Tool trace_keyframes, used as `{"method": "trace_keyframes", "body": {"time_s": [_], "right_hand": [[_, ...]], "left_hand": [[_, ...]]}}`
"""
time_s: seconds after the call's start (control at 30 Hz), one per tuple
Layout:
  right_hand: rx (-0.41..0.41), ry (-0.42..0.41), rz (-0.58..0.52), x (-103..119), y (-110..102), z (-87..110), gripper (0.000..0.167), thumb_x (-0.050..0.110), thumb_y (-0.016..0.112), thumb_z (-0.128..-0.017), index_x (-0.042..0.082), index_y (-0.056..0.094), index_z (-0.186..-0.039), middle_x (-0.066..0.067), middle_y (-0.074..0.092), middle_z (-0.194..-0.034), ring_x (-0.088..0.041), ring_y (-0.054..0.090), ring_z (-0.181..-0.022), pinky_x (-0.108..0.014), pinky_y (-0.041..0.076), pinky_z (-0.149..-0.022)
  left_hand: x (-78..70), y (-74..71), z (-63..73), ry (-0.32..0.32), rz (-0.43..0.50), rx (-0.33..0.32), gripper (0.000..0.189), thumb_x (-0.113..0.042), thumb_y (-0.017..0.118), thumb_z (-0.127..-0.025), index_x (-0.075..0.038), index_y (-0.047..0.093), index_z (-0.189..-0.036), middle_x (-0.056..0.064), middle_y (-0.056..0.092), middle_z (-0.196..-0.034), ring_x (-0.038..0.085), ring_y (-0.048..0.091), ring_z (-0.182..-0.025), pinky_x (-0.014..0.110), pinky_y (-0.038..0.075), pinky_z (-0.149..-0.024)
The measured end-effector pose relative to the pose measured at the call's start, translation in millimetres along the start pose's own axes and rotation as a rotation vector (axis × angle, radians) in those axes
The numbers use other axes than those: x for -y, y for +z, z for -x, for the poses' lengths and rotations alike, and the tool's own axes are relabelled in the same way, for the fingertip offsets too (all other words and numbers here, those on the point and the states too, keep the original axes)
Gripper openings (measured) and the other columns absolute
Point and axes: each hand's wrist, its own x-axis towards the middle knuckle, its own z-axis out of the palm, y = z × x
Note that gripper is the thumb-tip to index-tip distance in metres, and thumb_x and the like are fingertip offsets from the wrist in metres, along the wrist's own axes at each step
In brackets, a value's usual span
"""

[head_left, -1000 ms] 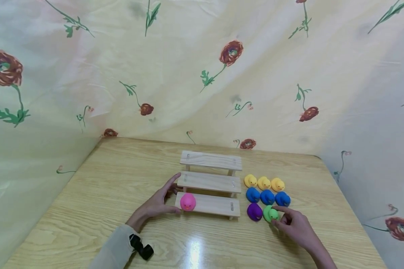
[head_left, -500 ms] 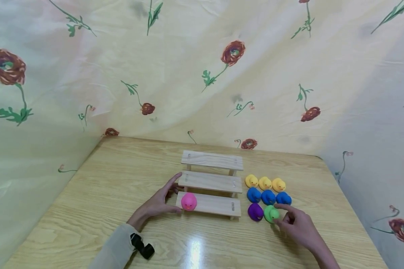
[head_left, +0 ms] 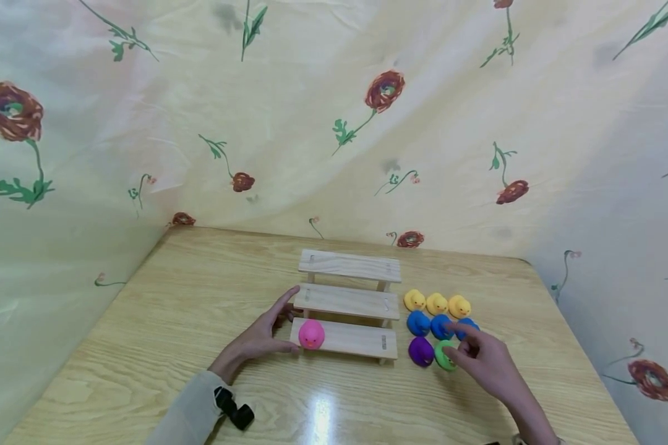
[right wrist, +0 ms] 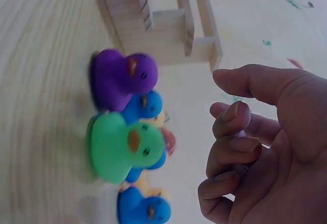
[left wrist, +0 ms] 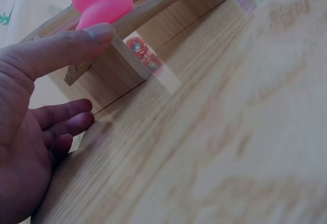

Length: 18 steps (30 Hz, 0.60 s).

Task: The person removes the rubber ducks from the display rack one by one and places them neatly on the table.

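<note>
A pink rubber duck (head_left: 312,334) sits at the left end of the lowest step of a three-step wooden stand (head_left: 347,303). My left hand (head_left: 258,337) rests against the stand's left end, the thumb (left wrist: 76,45) by the bottom step's edge and the forefinger reaching the middle step. Right of the stand, my right hand (head_left: 487,364) hovers over a green rubber duck (right wrist: 125,147). A gap shows between that duck and the hand in the right wrist view; the hand holds nothing. A purple rubber duck (head_left: 421,351) stands beside the green one.
Behind those two ducks are blue ducks (head_left: 419,323) in a row, then a row of yellow ducks (head_left: 436,303). All stand on a wood-grain table (head_left: 200,296). Flower-printed cloth (head_left: 289,123) hangs around the back and sides.
My right hand has come off the green duck and risen slightly up and away from it. The green duck stays in the front row. My left hand has kept its place.
</note>
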Motion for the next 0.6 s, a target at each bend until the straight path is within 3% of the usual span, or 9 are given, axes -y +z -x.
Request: {"method": "trace_keyframes", "body": {"time_s": [0.3, 0.6], "right_hand": [[-0.048, -0.098, -0.042, 25, 8, -9.2, 0.034, 0.007, 0.076, -0.086, 0.006, 0.069, -0.119, 0.006, 0.047, -0.065, 0.000, 0.037, -0.054, -0.022, 0.034, -0.048], [-0.033, -0.189, -0.131, 54, 21, -19.9, 0.036, 0.009, 0.075, -0.087, 0.005, 0.068, -0.122, 0.007, 0.051, -0.063, 0.002, 0.039, -0.051, -0.021, 0.036, -0.047]], "left_hand": [[-1.4, -0.4, -0.3, -0.004, -0.005, 0.004, 0.114, -0.025, 0.088, -0.077, -0.037, 0.011, -0.161, 0.011, 0.055, -0.133, 0.020, 0.050, -0.114, 0.032, 0.041, -0.102], [-0.7, 0.6, -0.3, -0.004, 0.007, 0.000, 0.114, -0.024, 0.088, -0.077, -0.036, 0.012, -0.161, 0.011, 0.056, -0.133, 0.020, 0.050, -0.113, 0.027, 0.041, -0.097]]}}
